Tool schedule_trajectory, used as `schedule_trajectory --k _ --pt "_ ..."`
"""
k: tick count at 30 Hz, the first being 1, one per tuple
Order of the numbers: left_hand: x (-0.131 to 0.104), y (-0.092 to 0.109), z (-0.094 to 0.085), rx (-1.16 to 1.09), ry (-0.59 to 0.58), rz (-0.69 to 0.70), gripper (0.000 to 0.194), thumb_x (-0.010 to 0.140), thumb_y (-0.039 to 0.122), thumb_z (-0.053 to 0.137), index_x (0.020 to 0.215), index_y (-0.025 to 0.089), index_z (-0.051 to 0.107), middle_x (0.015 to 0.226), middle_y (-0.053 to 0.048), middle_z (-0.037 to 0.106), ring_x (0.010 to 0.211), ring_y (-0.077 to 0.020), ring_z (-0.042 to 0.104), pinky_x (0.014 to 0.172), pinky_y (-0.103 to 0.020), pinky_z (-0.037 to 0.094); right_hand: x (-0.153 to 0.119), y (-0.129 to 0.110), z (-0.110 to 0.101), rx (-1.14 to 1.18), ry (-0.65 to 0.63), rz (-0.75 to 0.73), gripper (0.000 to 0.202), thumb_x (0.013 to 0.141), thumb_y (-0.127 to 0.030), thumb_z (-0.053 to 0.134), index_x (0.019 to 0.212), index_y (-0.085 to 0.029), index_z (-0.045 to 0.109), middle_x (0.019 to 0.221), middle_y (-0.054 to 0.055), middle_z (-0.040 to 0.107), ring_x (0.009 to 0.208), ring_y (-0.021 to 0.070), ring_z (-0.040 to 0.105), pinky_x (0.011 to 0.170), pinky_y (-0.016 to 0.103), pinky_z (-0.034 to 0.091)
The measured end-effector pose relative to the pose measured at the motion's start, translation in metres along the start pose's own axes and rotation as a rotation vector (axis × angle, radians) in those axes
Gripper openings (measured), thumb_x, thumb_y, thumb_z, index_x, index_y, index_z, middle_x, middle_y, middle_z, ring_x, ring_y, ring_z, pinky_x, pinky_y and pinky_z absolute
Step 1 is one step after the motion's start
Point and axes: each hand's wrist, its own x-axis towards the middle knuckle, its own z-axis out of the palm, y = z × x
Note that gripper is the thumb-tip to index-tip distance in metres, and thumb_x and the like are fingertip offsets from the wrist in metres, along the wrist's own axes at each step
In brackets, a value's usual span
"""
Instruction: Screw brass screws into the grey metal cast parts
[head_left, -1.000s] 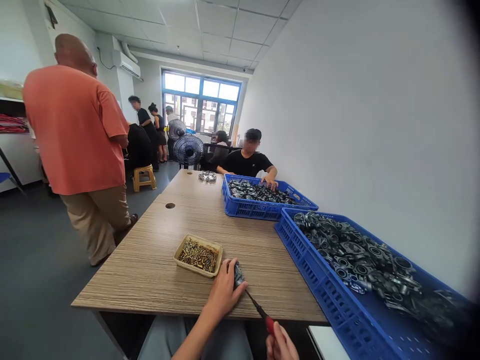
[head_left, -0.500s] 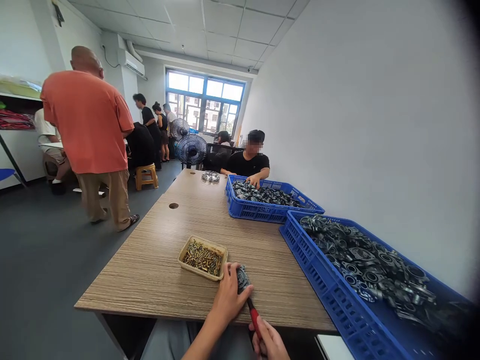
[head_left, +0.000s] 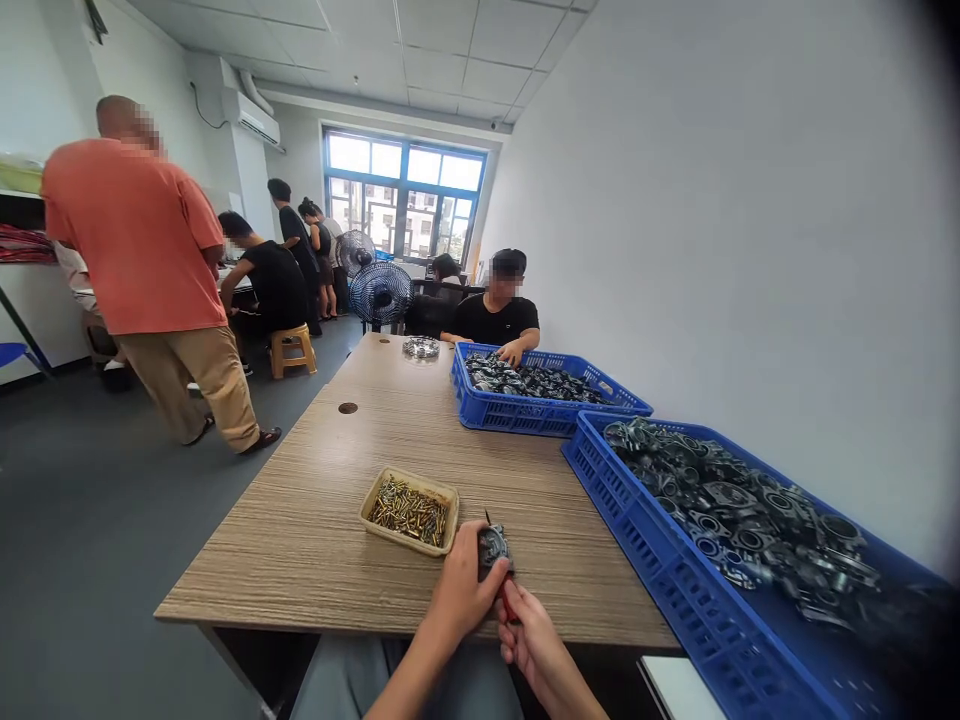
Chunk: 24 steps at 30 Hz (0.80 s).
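Observation:
My left hand (head_left: 459, 588) is closed around a small grey cast-metal part (head_left: 493, 548) just above the table's front edge. In my right hand (head_left: 531, 632) is a screwdriver with a red handle (head_left: 507, 602), its handle close below the part. A thin dark tip (head_left: 487, 517) sticks out past the part's far side; most of the shaft is hidden by the part and my fingers. Left of my left hand stands a cream plastic tray (head_left: 367, 522) of brass-coloured screw-like pieces (head_left: 407, 510).
Two blue crates (head_left: 622, 505) (head_left: 517, 428) of dark metal parts line the table's (head_left: 300, 540) right side. A person in black (head_left: 491, 322) sits at the far end, one hand in the far crate. A clear round container (head_left: 421, 348) and fans (head_left: 382, 292) are beyond.
The screwdriver has moved up against the part, with my right hand closer to my left. A dark tip now shows beyond the part. The person in the orange shirt has shifted left.

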Motion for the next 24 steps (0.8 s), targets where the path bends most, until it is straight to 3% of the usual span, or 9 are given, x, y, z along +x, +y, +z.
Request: schedule_trajectory --k 4,7,10,13,18,24 --pt "0.001 -0.002 0.000 -0.017 0.016 0.018 0.043 0.098 0.034 0.055 0.138 0.020 0.045 0.136 -0.014 0.055 0.131 -0.0263 0.053 0.114 -0.046 0.043 0.003 0.006 0.000 0.057 0.050 -0.040 0.067 0.055 -0.070 0.088 0.083 -0.021 0.052 0.064 -0.007 0.052 0.042 0.0032 0.040 0.035 0.015 0.031" --pt "0.001 -0.005 0.001 -0.006 0.035 0.013 0.041 0.100 0.036 0.050 0.138 0.020 0.044 0.138 -0.014 0.054 0.132 -0.0256 0.051 0.115 -0.047 0.041 0.005 0.003 0.001 0.071 0.065 -0.108 0.061 0.062 -0.067 0.085 0.089 -0.021 0.055 0.068 -0.006 0.052 0.043 0.0040 0.039 0.035 0.016 0.028" --pt "0.001 -0.009 0.003 -0.001 0.028 -0.010 0.040 0.102 0.037 0.047 0.138 0.020 0.043 0.137 -0.014 0.054 0.129 -0.0248 0.054 0.111 -0.046 0.044 0.003 -0.016 -0.001 0.046 0.057 -0.177 0.053 0.070 -0.064 0.082 0.091 -0.023 0.057 0.069 -0.005 0.053 0.045 0.0061 0.041 0.036 0.017 0.031" --pt "0.001 -0.013 0.005 0.001 -0.008 -0.028 0.038 0.102 0.038 0.046 0.135 0.019 0.045 0.131 -0.014 0.059 0.121 -0.0241 0.059 0.106 -0.044 0.047 -0.006 -0.049 -0.011 -0.006 0.069 -0.275 0.046 0.076 -0.062 0.077 0.091 -0.023 0.057 0.069 -0.003 0.053 0.047 0.0085 0.042 0.036 0.019 0.033" --pt "0.003 -0.017 0.006 0.054 -0.088 0.016 0.022 0.101 0.035 0.049 0.113 0.020 0.058 0.107 -0.010 0.066 0.104 -0.0241 0.063 0.095 -0.043 0.052 -0.043 -0.116 -0.050 -0.027 0.197 -0.419 0.041 0.077 -0.055 0.079 0.095 -0.022 0.060 0.073 -0.001 0.054 0.050 0.0095 0.041 0.038 0.022 0.034" --pt "0.008 -0.018 0.005 0.075 -0.132 0.070 0.015 0.099 0.029 0.049 0.101 0.020 0.061 0.100 -0.008 0.065 0.098 -0.0243 0.063 0.091 -0.042 0.052 -0.122 -0.180 -0.118 0.047 0.518 -0.593 0.039 0.067 -0.043 0.088 0.089 -0.020 0.065 0.076 0.000 0.053 0.054 0.0074 0.039 0.039 0.019 0.033"
